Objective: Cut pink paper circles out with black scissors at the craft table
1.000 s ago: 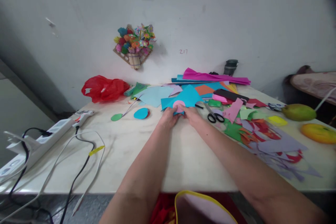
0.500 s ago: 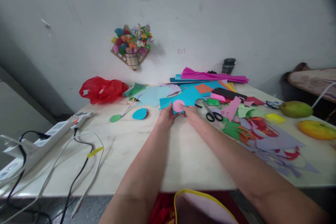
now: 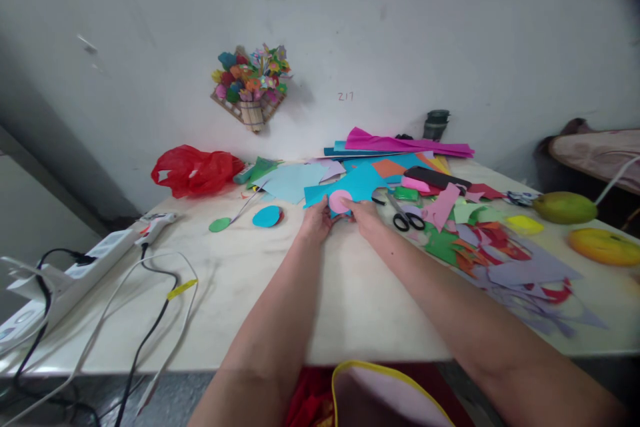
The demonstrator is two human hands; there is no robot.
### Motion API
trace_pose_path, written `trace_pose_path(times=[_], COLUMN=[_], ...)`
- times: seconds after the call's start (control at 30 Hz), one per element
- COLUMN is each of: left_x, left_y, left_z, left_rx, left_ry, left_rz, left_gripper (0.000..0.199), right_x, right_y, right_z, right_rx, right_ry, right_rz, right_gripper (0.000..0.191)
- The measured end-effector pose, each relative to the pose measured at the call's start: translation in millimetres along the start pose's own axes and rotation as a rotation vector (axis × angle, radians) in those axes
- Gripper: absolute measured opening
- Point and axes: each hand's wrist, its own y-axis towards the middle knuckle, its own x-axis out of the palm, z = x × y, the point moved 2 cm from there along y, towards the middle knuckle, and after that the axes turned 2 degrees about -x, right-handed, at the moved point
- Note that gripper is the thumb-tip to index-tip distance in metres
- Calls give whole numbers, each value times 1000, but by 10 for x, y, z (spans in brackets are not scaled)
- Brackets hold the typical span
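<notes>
Far left of the scissors (image 3: 402, 212), see wall basket (image 3: 253, 117) full of paper flowers (image 3: 251, 77). Just left of the scissors, holds, with left grip (image 3: 316, 219) and right grip (image 3: 364, 215) pinched closed, angular blue paper (image 3: 356, 183), pink circle (image 3: 339, 201) over it.

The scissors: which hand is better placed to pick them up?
Right, likely: the right hand is beside the scissors; the left hand is farther, left of the pink circle.

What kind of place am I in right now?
Probably a papercraft corner: a round pink paper disc held against a bright blue paper sheet, black-handled metal scissors on the pale table, and a heap of irregular multicoloured paper scraps beside them.
</notes>
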Motion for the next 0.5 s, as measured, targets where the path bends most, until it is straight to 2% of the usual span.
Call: trace_pose_path(times=[0.5], left_x=[33], left_y=[-27], left_z=[15], left_rx=[-15], left_ry=[-9], left_rz=[2], left_gripper=[16], right_x=[-24], right_y=[94], right_z=[100], right_rx=[-29], right_ry=[-35], right_rz=[-2], right_gripper=[36])
